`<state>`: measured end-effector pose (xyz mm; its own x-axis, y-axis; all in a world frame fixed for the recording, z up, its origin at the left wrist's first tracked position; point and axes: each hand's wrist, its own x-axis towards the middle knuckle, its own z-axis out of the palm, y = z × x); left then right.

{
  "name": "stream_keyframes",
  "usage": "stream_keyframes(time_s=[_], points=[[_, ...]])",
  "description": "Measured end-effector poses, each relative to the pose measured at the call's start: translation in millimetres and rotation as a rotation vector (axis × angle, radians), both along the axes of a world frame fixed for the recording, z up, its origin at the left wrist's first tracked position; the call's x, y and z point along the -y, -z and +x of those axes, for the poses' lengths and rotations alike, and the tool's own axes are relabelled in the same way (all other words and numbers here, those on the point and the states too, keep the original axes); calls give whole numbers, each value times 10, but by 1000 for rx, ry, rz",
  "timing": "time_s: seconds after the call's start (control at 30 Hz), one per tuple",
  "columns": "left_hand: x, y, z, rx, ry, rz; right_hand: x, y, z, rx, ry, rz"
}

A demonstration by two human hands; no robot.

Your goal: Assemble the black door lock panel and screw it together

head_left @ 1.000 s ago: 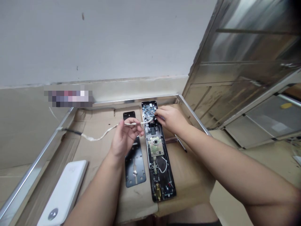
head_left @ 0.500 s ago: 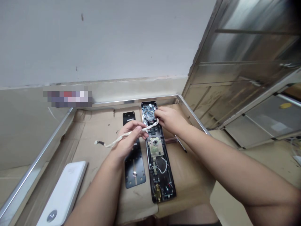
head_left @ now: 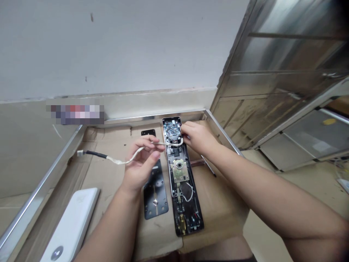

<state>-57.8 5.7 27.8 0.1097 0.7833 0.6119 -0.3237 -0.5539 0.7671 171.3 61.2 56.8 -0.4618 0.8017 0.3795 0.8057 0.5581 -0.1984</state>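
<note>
A long black lock body (head_left: 182,185) lies open on cardboard (head_left: 218,203), its circuit board and brass parts showing. A white-sleeved cable (head_left: 120,160) runs from its upper end out to the left, ending in a black stretch and a small white plug (head_left: 79,153). My left hand (head_left: 141,163) pinches the cable between thumb and fingers above a flat black mounting plate (head_left: 155,193). My right hand (head_left: 197,137) rests on the upper part of the lock body, fingertips pressed where the cable meets the board.
A white oblong cover (head_left: 69,225) lies at the lower left. A slim dark tool (head_left: 208,166) lies right of the lock body. Steel rails (head_left: 40,193) frame the cardboard on the left, back and right. A reflective steel panel (head_left: 275,69) rises at the right.
The cable's free end swung back out to the left and straightened. My left hand shifted slightly left along it. My right hand stayed at the top of the lock body.
</note>
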Motion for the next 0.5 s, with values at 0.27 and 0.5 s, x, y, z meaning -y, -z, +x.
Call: stream_keyframes(time_s=[0.27,0.5], points=[[99,9,65,-172,-164,300,38,95,-82,99,50,125],[78,102,23,-173,-188,225,-45,118,-14,15,5,110]])
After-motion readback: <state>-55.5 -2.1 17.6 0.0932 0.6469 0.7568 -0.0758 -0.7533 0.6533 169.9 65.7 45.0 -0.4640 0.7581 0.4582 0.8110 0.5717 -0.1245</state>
